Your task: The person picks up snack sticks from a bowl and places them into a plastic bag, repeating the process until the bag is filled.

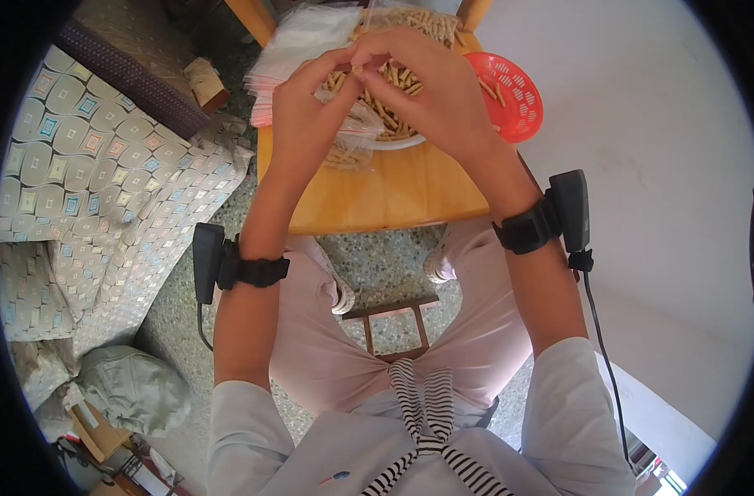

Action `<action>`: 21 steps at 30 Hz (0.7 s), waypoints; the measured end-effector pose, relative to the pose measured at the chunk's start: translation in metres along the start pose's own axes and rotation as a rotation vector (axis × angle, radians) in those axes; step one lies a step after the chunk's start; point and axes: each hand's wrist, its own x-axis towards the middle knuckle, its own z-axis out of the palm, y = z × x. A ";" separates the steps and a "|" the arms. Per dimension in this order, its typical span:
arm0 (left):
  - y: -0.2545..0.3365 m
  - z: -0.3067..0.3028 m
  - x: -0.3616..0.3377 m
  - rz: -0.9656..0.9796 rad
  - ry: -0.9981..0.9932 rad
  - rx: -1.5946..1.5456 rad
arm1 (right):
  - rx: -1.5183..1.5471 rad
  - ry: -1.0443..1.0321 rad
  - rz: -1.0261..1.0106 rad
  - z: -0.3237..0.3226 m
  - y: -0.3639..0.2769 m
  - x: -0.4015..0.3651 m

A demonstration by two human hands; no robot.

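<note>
My left hand (309,103) and my right hand (426,93) meet fingertip to fingertip over a bowl (406,144) on the wooden chair seat. Both hands are closed in a pinch, with the small pale end of a short tan stick (358,70) showing between them; the fingers hide most of it. Beneath the hands, many short tan sticks (382,116) fill the bowl. A clear zip bag (348,155) with similar sticks lies at the near left of the bowl, partly under my left wrist.
A stack of clear zip bags (298,41) lies at the seat's back left, beside a filled bag (414,23). To the right, a red plastic basket (521,99) holds a few sticks. The wooden seat (385,198) ends before my knees; a patterned cloth (87,174) hangs at left.
</note>
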 end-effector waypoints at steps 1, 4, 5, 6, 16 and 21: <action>-0.001 0.000 0.000 0.014 0.027 -0.021 | -0.004 0.024 -0.016 0.000 0.000 0.000; 0.007 -0.007 0.004 -0.016 0.042 -0.045 | -0.084 0.107 0.033 0.001 -0.005 -0.001; 0.010 -0.009 0.006 -0.060 0.029 -0.049 | -0.162 0.167 0.098 0.001 -0.006 -0.001; 0.010 -0.009 0.006 -0.060 0.030 -0.050 | -0.163 0.167 0.097 -0.001 -0.004 -0.001; 0.010 -0.012 0.005 -0.009 0.010 -0.246 | -0.144 0.044 0.310 -0.002 -0.007 -0.005; 0.013 -0.007 0.001 0.014 -0.122 -0.249 | -0.123 -0.048 0.290 0.004 0.001 -0.008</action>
